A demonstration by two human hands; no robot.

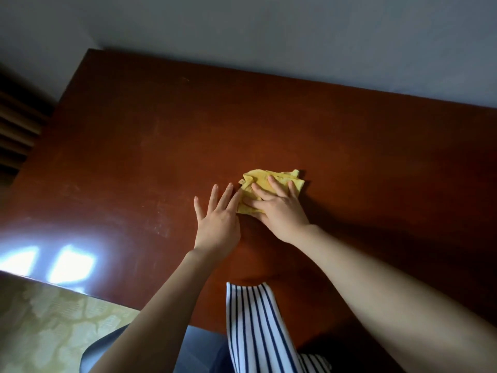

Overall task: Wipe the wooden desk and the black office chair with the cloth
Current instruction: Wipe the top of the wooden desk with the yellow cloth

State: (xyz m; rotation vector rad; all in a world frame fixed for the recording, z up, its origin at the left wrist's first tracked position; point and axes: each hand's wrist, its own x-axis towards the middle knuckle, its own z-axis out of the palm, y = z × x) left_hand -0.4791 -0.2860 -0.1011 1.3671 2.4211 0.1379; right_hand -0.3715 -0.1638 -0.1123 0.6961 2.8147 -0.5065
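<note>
A crumpled yellow cloth [271,181] lies near the middle of the reddish-brown wooden desk [134,146]. My right hand [279,208] presses flat on the cloth with its fingers spread. My left hand [217,219] rests flat on the desk just left of the cloth, fingers straight, its fingertips at the cloth's left edge. A curved dark edge, perhaps the black chair [94,354], shows at the bottom left below my left forearm.
A grey wall [269,30] runs along the desk's far edge. Slatted dark wood [16,130] stands to the left. Window light glares on the desk's near left corner [53,262]. Yellowish patterned floor [40,327] lies below. A striped garment [258,329] hangs at the near edge.
</note>
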